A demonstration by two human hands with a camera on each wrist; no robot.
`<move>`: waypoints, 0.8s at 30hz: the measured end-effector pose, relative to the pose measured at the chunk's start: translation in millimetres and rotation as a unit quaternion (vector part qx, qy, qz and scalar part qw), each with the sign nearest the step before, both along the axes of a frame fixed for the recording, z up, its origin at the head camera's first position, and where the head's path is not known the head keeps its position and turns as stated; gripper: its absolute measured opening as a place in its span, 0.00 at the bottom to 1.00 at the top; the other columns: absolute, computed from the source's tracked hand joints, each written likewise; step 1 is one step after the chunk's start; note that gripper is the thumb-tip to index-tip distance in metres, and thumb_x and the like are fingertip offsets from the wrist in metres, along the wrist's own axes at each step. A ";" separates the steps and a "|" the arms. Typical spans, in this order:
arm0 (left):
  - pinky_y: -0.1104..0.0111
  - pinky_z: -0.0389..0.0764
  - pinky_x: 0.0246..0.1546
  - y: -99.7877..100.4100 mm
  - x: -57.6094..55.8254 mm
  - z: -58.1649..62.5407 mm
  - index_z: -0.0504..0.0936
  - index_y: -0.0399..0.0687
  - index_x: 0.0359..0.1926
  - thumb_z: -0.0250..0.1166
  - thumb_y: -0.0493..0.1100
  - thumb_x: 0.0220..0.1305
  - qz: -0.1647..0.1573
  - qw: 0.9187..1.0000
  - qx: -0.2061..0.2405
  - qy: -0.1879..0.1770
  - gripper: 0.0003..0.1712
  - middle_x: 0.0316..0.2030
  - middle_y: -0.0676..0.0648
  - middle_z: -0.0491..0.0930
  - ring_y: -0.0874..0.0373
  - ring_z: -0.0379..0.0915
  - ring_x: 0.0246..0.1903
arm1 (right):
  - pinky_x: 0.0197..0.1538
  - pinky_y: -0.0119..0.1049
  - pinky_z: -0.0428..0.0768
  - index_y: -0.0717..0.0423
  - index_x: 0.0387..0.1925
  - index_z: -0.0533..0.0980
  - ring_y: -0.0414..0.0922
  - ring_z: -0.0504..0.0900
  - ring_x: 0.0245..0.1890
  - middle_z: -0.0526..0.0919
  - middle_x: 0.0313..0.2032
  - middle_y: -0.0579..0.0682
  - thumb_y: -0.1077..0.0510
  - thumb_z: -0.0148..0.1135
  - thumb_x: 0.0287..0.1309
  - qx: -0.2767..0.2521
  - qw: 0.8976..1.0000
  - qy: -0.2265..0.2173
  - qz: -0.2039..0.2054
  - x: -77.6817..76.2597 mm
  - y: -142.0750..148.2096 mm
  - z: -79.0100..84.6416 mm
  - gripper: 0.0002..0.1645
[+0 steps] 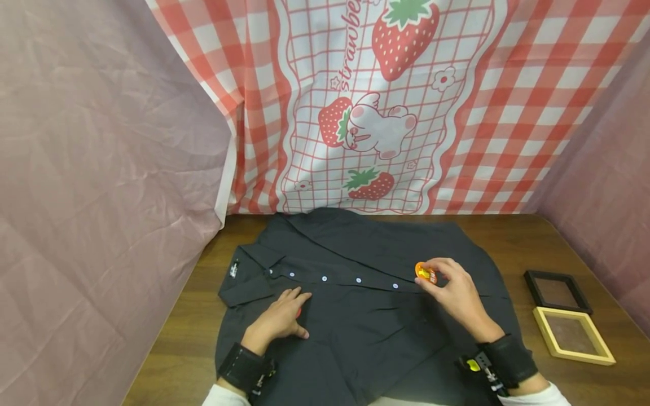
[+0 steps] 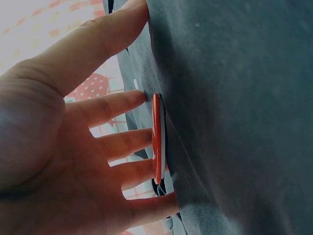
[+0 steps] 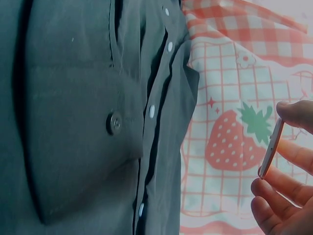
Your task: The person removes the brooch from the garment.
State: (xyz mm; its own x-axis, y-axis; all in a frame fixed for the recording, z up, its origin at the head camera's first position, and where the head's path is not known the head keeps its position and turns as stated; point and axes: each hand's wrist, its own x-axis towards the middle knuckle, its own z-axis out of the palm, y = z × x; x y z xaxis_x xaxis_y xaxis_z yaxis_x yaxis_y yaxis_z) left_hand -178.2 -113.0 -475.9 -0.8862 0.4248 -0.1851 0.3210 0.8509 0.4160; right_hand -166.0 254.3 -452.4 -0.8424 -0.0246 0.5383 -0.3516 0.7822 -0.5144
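Dark shirt (image 1: 355, 338) beneath, the right hand (image 1: 459, 290) pinches an orange badge (image 1: 424, 274); the left hand (image 1: 276, 320) has fingers spread beside a red badge (image 2: 157, 139).

Left sleeve (image 1: 225, 396) and right sleeve (image 1: 538, 397): white. Left cuff (image 1: 240, 367) and right cuff (image 1: 509, 360): black, wide, each with an inner-side fitting. Right fitting (image 1: 488, 373): silver-grey hardware, yellow part (image 1: 473, 365).

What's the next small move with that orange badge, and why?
I'd probably lower the right hand to bring the orange badge onto the dark shirt: it's pinched clear of the shirt, while a red badge appears to lie on it under the left hand.
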 end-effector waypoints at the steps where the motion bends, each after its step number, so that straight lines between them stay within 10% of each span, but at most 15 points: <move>1: 0.42 0.66 0.65 0.0 -0.1 -0.3 0.69 0.41 0.66 0.81 0.45 0.40 0.000 1.000 0.000 -0.001 0.50 0.69 0.31 0.63 0.35 0.56 0.69 | 0.40 0.26 0.77 0.59 0.39 0.82 0.48 0.80 0.39 0.83 0.41 0.54 0.62 0.79 0.39 -0.001 1.000 0.003 -0.002 0.3 1.9 -0.3 0.21; 15: 0.42 0.69 0.62 0.2 -1.0 -2.2 0.70 0.40 0.66 0.81 0.46 0.39 -0.003 1.000 -0.007 0.008 0.51 0.68 0.32 0.64 0.36 0.59 0.68 | 0.38 0.33 0.77 0.61 0.40 0.82 0.52 0.79 0.40 0.81 0.42 0.58 0.63 0.79 0.40 0.012 1.000 -0.010 -0.024 3.0 22.8 5.7 0.21; 24: 0.43 0.69 0.62 -0.4 -1.7 -1.8 0.70 0.41 0.66 0.81 0.47 0.39 -0.004 1.000 -0.010 0.012 0.51 0.68 0.32 0.64 0.37 0.59 0.68 | 0.39 0.14 0.64 0.62 0.39 0.82 0.44 0.76 0.40 0.81 0.42 0.59 0.64 0.78 0.39 0.003 0.999 -0.005 -0.039 4.7 35.1 6.1 0.21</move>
